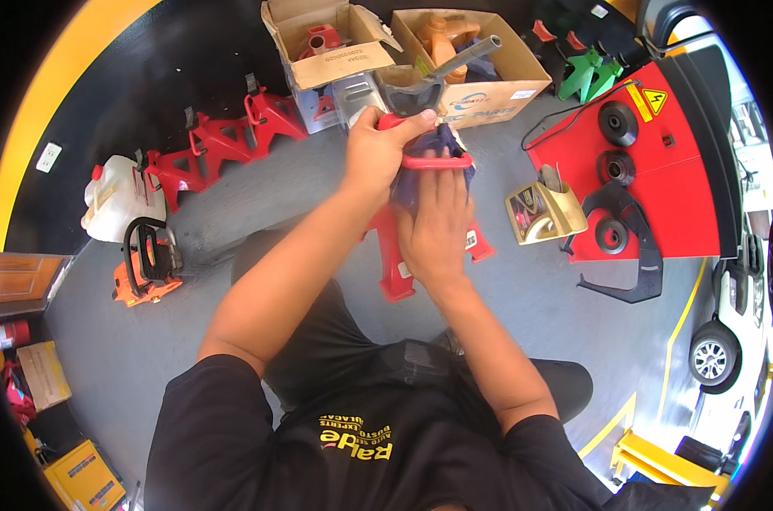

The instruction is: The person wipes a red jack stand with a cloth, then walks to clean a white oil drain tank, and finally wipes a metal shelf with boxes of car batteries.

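A red jack stand (390,255) stands upright on the floor in front of me, its splayed legs showing on both sides of my right wrist. My left hand (376,155) is closed around its upper part, thumb laid along the top. Dark blue cloth (407,189) is bunched against the stand. Over that cloth my right hand (438,217) presses with fingers long and close together, their tips reaching behind the red handle bar (438,162). The hands hide most of the stand's middle.
Several red jack stands (220,140) line the left wall, near a white jug (123,200) and an orange chainsaw (146,268). Cardboard boxes (489,104) sit ahead. Right are a gold oil container (544,213), green stands (584,72) and a red machine (672,179).
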### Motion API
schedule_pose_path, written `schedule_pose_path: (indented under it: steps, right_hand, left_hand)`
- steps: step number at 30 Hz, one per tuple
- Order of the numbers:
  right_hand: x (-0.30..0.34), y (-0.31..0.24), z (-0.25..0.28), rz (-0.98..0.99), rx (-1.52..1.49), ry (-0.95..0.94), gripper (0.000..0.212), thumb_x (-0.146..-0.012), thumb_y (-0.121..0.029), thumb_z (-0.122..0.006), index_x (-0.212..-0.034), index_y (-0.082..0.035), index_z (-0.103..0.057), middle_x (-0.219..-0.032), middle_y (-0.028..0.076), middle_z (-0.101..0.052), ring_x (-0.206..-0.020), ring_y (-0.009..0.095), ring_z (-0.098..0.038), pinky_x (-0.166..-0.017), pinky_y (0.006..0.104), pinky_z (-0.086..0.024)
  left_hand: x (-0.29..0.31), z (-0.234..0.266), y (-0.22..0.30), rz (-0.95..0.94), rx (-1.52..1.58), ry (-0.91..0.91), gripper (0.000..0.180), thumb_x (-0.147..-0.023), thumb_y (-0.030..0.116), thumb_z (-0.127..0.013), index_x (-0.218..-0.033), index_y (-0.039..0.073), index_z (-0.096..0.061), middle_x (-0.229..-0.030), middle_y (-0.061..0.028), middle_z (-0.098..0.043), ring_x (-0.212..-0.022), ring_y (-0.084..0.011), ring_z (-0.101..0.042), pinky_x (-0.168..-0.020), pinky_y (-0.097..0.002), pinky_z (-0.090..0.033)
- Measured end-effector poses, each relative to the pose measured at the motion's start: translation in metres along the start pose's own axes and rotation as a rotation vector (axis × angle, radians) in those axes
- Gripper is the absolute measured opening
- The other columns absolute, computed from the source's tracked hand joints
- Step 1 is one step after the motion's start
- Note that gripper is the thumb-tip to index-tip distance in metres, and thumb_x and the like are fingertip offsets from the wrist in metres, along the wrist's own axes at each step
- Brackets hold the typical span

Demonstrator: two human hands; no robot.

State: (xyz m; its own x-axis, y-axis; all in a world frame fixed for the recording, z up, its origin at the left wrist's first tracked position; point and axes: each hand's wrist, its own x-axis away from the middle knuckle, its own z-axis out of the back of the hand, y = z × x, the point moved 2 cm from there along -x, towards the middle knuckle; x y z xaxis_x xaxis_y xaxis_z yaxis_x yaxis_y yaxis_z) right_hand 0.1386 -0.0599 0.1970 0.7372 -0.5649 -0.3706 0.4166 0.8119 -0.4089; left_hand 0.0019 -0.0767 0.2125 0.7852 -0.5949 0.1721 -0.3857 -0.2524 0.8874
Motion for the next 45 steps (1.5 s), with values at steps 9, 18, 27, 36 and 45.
schedule_pose_path:
  steps: [9,18,27,36,45]
  right_hand:
    - [0.023,0.069,0.043,0.262,-0.127,-0.258,0.048,-0.075,-0.004,-0.068,-0.122,-0.009,-0.067,-0.14,0.01,-0.057,-0.132,0.033,-0.049,-0.104,0.0432,-0.042]
    - [-0.023,0.028,0.077,0.366,-0.124,0.124,0.051,-0.063,0.007,-0.065,-0.11,-0.009,-0.073,-0.124,0.008,-0.064,-0.123,0.031,-0.054,-0.106,0.0418,-0.042]
    - [-0.048,0.048,0.066,0.341,-0.204,-0.006,0.015,-0.078,-0.009,-0.073,-0.092,-0.004,-0.071,-0.099,0.007,-0.066,-0.097,0.031,-0.061,-0.084,0.041,-0.049]
    - [-0.037,0.022,0.079,0.33,-0.185,0.283,0.019,-0.079,-0.013,-0.074,-0.097,-0.007,-0.071,-0.1,0.008,-0.063,-0.097,0.028,-0.059,-0.083,0.0409,-0.049]
    - [-0.054,0.067,0.077,-0.135,-0.455,-0.13,0.022,-0.088,-0.024,-0.07,-0.097,-0.003,-0.07,-0.082,0.009,-0.064,-0.079,0.023,-0.062,-0.073,0.0363,-0.049]
  left_hand:
    - [-0.001,0.001,0.012,-0.114,-0.126,-0.144,0.042,-0.073,0.022,-0.09,-0.098,0.003,-0.062,-0.091,-0.0039,-0.066,-0.082,-0.0105,-0.061,-0.074,-0.0259,-0.05]
    - [-0.003,-0.003,0.021,-0.078,-0.284,-0.286,0.048,-0.075,0.038,-0.089,-0.092,0.003,-0.06,-0.084,-0.0043,-0.064,-0.078,-0.0096,-0.06,-0.07,-0.0257,-0.051]
    - [0.002,-0.003,0.013,0.014,-0.096,-0.354,0.048,-0.083,0.03,-0.084,-0.111,-0.001,-0.06,-0.096,-0.0065,-0.065,-0.085,-0.0114,-0.062,-0.077,-0.0276,-0.052]
    - [0.0,-0.003,0.02,-0.019,-0.157,-0.417,0.051,-0.081,0.034,-0.085,-0.11,-0.001,-0.062,-0.097,-0.0078,-0.068,-0.085,-0.0128,-0.064,-0.077,-0.0289,-0.054]
    - [0.003,-0.006,0.025,-0.046,-0.077,-0.403,0.039,-0.086,0.03,-0.081,-0.105,0.002,-0.062,-0.093,-0.0043,-0.066,-0.085,-0.0114,-0.064,-0.072,-0.0273,-0.054]
